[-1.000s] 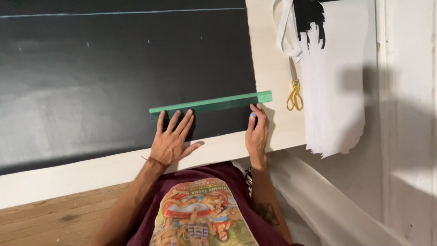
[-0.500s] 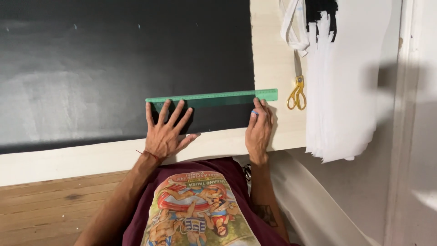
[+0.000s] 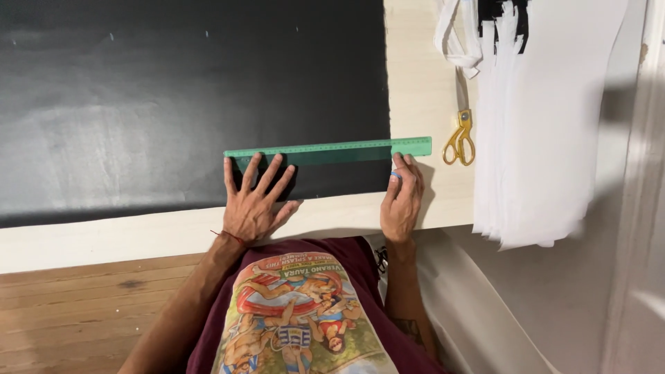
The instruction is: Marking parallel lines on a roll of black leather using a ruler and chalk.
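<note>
The green ruler (image 3: pixel 327 150) now lies level, slid higher up the black sheet (image 3: pixel 173 90).

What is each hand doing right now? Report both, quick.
Left hand: open, fingers spread flat on the black sheet, fingertips at the green ruler.
Right hand: open, resting at the sheet's edge, fingertips touching the ruler; holding nothing.

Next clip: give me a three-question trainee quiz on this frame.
1. True or false: the green ruler lies across the black sheet.
2. What lies right of the ruler's end? A) scissors B) a stapler C) a cup
3. Which hand is spread flat on the black sheet?

Key: 1 true. 2 A, the yellow-handled scissors. 3 The left hand; the right hand rests at the sheet's edge.
</note>
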